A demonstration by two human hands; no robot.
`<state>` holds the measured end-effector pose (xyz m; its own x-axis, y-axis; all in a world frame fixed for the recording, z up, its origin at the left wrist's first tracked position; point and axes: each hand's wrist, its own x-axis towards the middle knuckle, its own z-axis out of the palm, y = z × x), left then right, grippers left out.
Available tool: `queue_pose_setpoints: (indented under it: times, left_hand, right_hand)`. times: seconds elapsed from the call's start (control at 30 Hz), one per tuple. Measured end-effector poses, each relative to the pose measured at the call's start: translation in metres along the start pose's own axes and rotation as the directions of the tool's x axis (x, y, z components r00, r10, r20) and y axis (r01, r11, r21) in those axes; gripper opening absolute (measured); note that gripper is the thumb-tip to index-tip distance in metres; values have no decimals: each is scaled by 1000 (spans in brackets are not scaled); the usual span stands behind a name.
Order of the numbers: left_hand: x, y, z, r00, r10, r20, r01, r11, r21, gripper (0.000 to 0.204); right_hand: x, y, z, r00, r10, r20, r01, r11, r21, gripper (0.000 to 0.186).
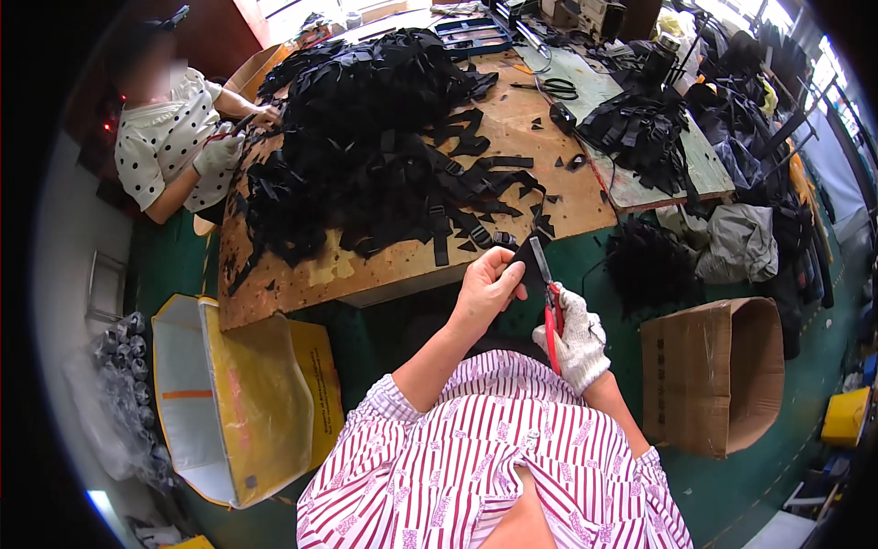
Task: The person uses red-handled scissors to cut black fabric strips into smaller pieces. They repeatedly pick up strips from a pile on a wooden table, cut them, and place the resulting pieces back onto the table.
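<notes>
My bare left hand [483,291] pinches a black webbing strap [525,253] just past the table's near edge. In a white knitted glove, my right hand [583,340] is closed round the red handles of a pair of scissors [553,322]. Their metal blades point up beside the strap; I cannot tell whether they touch it. Beyond my hands, a big tangled pile of black straps [366,119] covers much of the wooden table [306,291]. Black plastic buckles [480,236] and small dark offcuts lie at its near right side.
A co-worker [174,137] in a polka-dot top works at the table's left, one hand gloved. A yellow-and-white bin [187,403] stands at lower left, a cardboard box [686,375] at right. Black-handled scissors [556,88] and another strap heap [640,137] lie at the far right.
</notes>
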<state>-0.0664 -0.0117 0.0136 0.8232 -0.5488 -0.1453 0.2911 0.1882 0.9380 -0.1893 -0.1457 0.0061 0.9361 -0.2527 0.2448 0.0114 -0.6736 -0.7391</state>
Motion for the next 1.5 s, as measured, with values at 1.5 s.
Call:
queue_pose_setpoints:
  times: [1.5]
  left_hand:
    - [106,56,-212,680,421,-600,-125,873,471,32]
  right_hand:
    - [37,11,32,765,569,303,-605,472,641,27]
